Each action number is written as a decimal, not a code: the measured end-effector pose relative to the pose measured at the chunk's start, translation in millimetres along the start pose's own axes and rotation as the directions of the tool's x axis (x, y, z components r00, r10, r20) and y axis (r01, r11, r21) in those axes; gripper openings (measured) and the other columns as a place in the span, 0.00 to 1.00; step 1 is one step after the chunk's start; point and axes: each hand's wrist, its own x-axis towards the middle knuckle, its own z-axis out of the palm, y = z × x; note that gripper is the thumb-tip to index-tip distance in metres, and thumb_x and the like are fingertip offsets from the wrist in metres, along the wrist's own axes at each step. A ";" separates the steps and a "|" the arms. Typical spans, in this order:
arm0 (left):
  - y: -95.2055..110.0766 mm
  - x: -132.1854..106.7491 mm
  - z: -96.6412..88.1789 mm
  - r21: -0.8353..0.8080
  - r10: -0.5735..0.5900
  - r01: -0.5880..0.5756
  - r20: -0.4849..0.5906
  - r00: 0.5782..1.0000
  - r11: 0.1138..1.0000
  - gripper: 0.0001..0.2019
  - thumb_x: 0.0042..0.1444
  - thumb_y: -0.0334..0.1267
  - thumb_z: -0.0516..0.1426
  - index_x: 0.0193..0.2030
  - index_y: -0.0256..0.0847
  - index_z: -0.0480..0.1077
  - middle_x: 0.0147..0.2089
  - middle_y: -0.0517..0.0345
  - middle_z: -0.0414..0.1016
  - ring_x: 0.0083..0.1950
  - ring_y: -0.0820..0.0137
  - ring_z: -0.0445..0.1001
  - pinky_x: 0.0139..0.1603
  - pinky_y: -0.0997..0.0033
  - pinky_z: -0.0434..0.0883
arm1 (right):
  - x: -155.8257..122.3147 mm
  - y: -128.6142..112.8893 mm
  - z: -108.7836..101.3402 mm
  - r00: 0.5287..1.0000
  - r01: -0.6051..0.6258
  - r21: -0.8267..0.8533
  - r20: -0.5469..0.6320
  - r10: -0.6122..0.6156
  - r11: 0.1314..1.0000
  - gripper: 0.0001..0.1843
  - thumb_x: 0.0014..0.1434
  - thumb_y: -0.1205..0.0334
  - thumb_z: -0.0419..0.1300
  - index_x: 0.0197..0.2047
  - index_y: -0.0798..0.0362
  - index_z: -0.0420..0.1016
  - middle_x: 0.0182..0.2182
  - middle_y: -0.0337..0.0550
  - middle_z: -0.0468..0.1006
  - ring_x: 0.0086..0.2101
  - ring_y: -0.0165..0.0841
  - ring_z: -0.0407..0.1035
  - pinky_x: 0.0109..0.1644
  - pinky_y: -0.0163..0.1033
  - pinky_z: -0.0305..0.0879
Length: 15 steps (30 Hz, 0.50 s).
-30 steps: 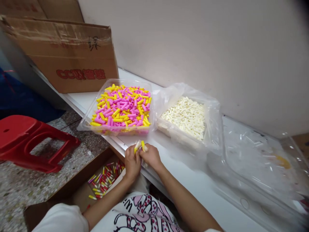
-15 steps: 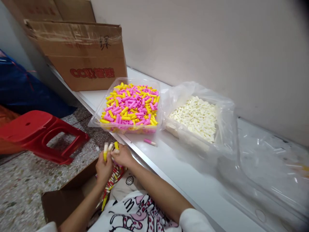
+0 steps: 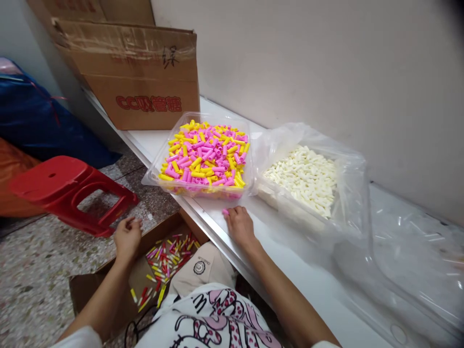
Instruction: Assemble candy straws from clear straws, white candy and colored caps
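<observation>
My right hand (image 3: 240, 226) rests on the white table, fingers closed on a small pink tube (image 3: 225, 211); most of that piece is covered by the fingers. My left hand (image 3: 128, 238) hovers above the rim of a cardboard box (image 3: 139, 280), its fingers loosely curved and apart, with nothing seen in them. Inside the box lie many short sticks (image 3: 165, 258) in red, yellow, pink and white. Just beyond my right hand, a clear plastic tray (image 3: 203, 192) holds a heap of pink and yellow tubes (image 3: 206, 154).
A plastic-lined clear tray of white pieces (image 3: 306, 179) stands right of the tubes. Behind is a large carton (image 3: 145, 82). A clear plastic tray (image 3: 409, 232) lies at the right. On the floor at left are a red stool (image 3: 72, 188) and a blue bag (image 3: 43, 121).
My hands, together over the box holding yellow and white pieces, have parted. The left is now empty; the right has moved right onto the pink piece lying on the table.
</observation>
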 end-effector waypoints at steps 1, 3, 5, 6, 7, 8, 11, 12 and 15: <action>18.3 1.5 -2.5 -0.065 0.028 -0.031 -0.035 0.999 0.997 0.18 0.55 0.40 0.48 0.48 0.34 0.66 0.35 0.52 0.76 0.33 0.69 0.75 0.33 0.69 0.74 | 0.1 -10.9 3.7 1.000 0.027 0.091 -0.005 -0.026 0.995 0.22 0.68 0.56 0.41 0.47 0.55 0.74 0.40 0.52 0.73 0.43 0.37 0.64 0.49 0.40 0.60; 60.6 3.5 -10.3 -0.229 0.129 -0.164 -0.159 0.979 0.960 0.18 0.55 0.41 0.50 0.49 0.34 0.67 0.36 0.53 0.76 0.32 0.70 0.74 0.32 0.69 0.74 | 1.5 -38.5 9.6 0.994 0.110 0.280 -0.034 -0.104 0.954 0.20 0.67 0.53 0.45 0.47 0.55 0.73 0.39 0.50 0.74 0.42 0.36 0.66 0.48 0.39 0.62; 105.2 4.1 -17.9 -0.270 0.296 -0.353 -0.230 0.927 0.896 0.16 0.56 0.42 0.51 0.47 0.36 0.69 0.36 0.54 0.76 0.31 0.73 0.73 0.34 0.70 0.73 | 3.0 -64.2 9.3 0.979 0.203 0.405 -0.090 -0.183 0.891 0.21 0.63 0.49 0.51 0.51 0.55 0.71 0.42 0.51 0.75 0.45 0.38 0.66 0.49 0.42 0.62; 126.2 4.0 -19.8 -0.274 0.367 -0.428 -0.246 0.897 0.861 0.15 0.57 0.42 0.51 0.45 0.37 0.70 0.35 0.55 0.76 0.31 0.73 0.74 0.35 0.71 0.73 | 2.8 -73.3 5.8 0.971 0.241 0.442 -0.118 -0.210 0.864 0.24 0.62 0.48 0.53 0.53 0.55 0.70 0.44 0.52 0.74 0.46 0.39 0.66 0.50 0.43 0.63; 145.3 3.8 -19.7 -0.272 0.446 -0.495 -0.222 0.867 0.825 0.15 0.57 0.43 0.52 0.44 0.38 0.71 0.35 0.56 0.76 0.32 0.73 0.74 0.35 0.72 0.72 | 1.6 -79.0 -0.1 0.964 0.267 0.469 -0.134 -0.231 0.842 0.25 0.61 0.47 0.54 0.54 0.56 0.69 0.45 0.52 0.74 0.46 0.40 0.67 0.50 0.44 0.63; 162.2 3.4 -17.1 -0.253 0.534 -0.557 -0.161 0.830 0.791 0.14 0.57 0.44 0.52 0.43 0.38 0.72 0.35 0.56 0.76 0.32 0.72 0.73 0.35 0.73 0.71 | -1.0 -80.9 -8.4 0.958 0.285 0.493 -0.137 -0.250 0.822 0.24 0.61 0.49 0.54 0.54 0.56 0.69 0.45 0.51 0.75 0.45 0.39 0.68 0.49 0.43 0.64; 199.1 0.8 3.4 -0.120 0.750 -0.743 0.177 0.637 0.659 0.13 0.56 0.45 0.53 0.41 0.40 0.73 0.37 0.57 0.76 0.34 0.70 0.73 0.36 0.73 0.69 | -16.5 -66.7 -44.8 0.944 0.328 0.529 -0.166 -0.283 0.783 0.16 0.63 0.56 0.51 0.47 0.53 0.73 0.39 0.46 0.78 0.39 0.35 0.71 0.44 0.39 0.66; 207.5 -0.8 12.6 -0.052 0.775 -0.805 0.311 0.550 0.592 0.13 0.55 0.44 0.53 0.40 0.40 0.74 0.38 0.55 0.76 0.36 0.69 0.73 0.37 0.72 0.68 | -23.5 -56.3 -59.6 0.937 0.348 0.523 -0.206 -0.281 0.778 0.14 0.64 0.58 0.51 0.45 0.53 0.74 0.37 0.45 0.79 0.38 0.34 0.72 0.43 0.38 0.66; 224.5 -6.3 37.9 0.125 0.685 -0.923 0.635 0.357 0.365 0.13 0.55 0.41 0.52 0.41 0.41 0.74 0.42 0.52 0.75 0.40 0.63 0.73 0.35 0.70 0.66 | -45.3 -11.5 -106.5 0.910 0.354 0.453 -0.370 -0.189 0.818 0.13 0.63 0.59 0.51 0.43 0.51 0.75 0.37 0.43 0.79 0.36 0.32 0.72 0.40 0.36 0.66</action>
